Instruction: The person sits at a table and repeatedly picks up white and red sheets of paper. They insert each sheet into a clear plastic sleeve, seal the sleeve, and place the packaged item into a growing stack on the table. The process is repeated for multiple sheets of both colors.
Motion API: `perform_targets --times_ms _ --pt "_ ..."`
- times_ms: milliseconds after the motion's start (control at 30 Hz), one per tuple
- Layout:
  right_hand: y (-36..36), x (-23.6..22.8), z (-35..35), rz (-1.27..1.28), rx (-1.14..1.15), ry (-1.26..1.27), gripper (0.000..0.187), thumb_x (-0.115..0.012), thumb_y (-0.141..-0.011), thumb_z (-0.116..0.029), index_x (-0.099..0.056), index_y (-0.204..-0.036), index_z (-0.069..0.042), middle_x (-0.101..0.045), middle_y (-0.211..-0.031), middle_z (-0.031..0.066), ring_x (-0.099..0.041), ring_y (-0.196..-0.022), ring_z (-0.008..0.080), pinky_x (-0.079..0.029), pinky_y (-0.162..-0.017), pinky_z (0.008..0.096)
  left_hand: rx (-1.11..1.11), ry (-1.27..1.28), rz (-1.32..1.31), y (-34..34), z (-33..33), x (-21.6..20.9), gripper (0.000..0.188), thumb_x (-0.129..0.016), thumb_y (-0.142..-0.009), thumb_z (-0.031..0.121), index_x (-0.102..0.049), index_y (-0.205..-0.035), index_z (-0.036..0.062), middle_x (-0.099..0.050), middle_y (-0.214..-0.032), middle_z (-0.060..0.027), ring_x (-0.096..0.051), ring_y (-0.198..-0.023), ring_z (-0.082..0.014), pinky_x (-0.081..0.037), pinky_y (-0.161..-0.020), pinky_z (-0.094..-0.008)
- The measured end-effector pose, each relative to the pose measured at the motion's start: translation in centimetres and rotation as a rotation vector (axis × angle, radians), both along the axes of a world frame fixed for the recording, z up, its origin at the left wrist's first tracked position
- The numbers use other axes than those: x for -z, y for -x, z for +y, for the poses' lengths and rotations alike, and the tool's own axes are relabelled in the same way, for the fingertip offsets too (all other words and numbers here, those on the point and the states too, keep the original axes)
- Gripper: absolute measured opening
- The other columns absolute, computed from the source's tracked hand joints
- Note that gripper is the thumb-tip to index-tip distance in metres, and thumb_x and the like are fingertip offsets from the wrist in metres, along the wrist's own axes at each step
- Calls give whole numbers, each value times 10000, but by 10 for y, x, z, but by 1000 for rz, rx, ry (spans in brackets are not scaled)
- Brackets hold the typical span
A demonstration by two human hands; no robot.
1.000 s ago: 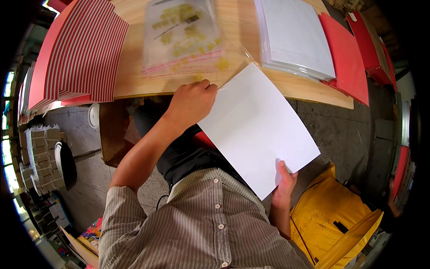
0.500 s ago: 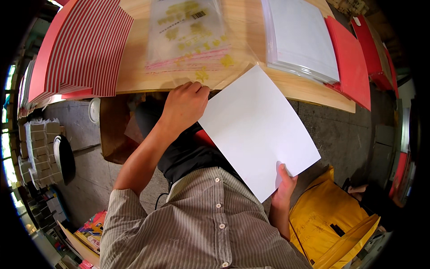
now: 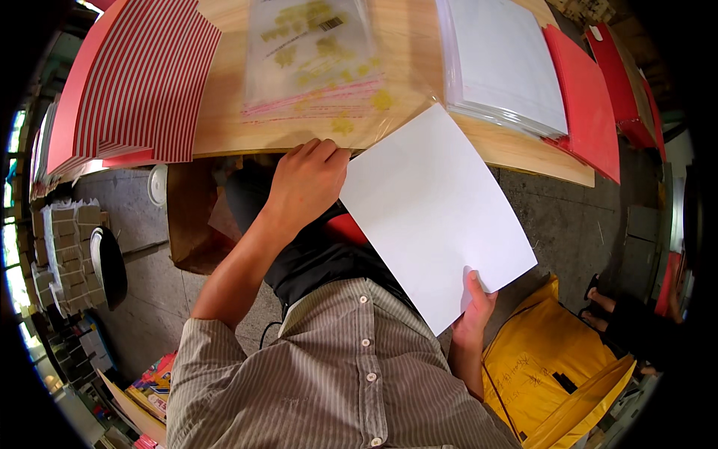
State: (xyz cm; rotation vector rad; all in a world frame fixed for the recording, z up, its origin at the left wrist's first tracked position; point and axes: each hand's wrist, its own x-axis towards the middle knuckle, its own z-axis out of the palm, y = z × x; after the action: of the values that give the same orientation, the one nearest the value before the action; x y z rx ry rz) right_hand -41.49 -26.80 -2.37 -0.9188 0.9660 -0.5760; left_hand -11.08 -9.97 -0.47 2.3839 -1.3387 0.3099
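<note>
My right hand (image 3: pixel 473 308) grips a white sheet (image 3: pixel 441 209) by its lower right edge, thumb on top and the other fingers hidden beneath. The sheet slants over my lap, its far corner reaching the table edge and the mouth of a clear plastic bag (image 3: pixel 404 112). At the table's near edge my left hand (image 3: pixel 308 179) is closed, its curled fingers on the bag's near edge beside the sheet's left corner. Its fingertips are partly hidden. Under this bag lies a pile of clear bags (image 3: pixel 314 56) with yellow print and pink edges.
On the wooden table (image 3: pixel 224 112), a tall stack of red-and-white folders (image 3: pixel 138 82) stands left. White sheets in clear sleeves (image 3: pixel 508 71) and red folders (image 3: pixel 587 97) lie right. A yellow bag (image 3: pixel 550 367) sits at my lower right, with another person's foot (image 3: pixel 600 299) beyond it.
The sheet has shifted slightly up and right, its far corner closer to the bag. My left hand has barely moved. At the far right, the other person's feet have moved.
</note>
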Motion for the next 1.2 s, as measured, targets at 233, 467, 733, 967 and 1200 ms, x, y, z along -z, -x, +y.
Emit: perform_targets --times_ms 233,467,733,967,1200 --pt "-3 4 1 -17 -2 -1 535 -684 -909 -137 -479 -1381 7 -592 -1254 150 -616 -1123 275 -527 -922 409 -16 53 18 10 1 6 86 -706 -800 52 -661 -871 69 -583 -803 -59 -620 -754 -267 -533 -656 -386" --pt "-4 6 1 -6 -21 -21 526 -669 -924 -133 -471 -1391 6 -588 -1266 148 -613 -1129 277 -530 -914 406 19 116 31 12 1 0 87 -717 -818 58 -678 -896 66 -619 -835 -58 -628 -754 -238 -534 -666 -338" --pt "-13 -3 5 -25 -29 -83 546 -646 -926 -129 -445 -1412 20 -576 -1293 164 -614 -1139 295 -534 -915 413 -292 684 1155 47 66 50 179 -572 -1019 123 -615 -1147 7 -664 -1047 -50 -615 -859 -113 -518 -767 -267" --pt "-17 -7 5 -15 -67 -80 540 -638 -927 -125 -442 -1410 20 -575 -1290 166 -607 -1155 293 -528 -929 418 -89 1048 1624 74 34 52 464 -620 -1000 145 -471 -1386 -66 -639 -1236 -111 -595 -1139 -163 -445 -1030 -333" --pt "-25 -17 7 -67 -73 -138 514 -661 -917 -96 -474 -1384 5 -580 -1275 142 -596 -1157 276 -510 -944 405 -140 1123 1638 75 31 70 283 -538 -1053 142 -591 -1258 -46 -686 -1124 -76 -654 -1013 -153 -526 -921 -315"
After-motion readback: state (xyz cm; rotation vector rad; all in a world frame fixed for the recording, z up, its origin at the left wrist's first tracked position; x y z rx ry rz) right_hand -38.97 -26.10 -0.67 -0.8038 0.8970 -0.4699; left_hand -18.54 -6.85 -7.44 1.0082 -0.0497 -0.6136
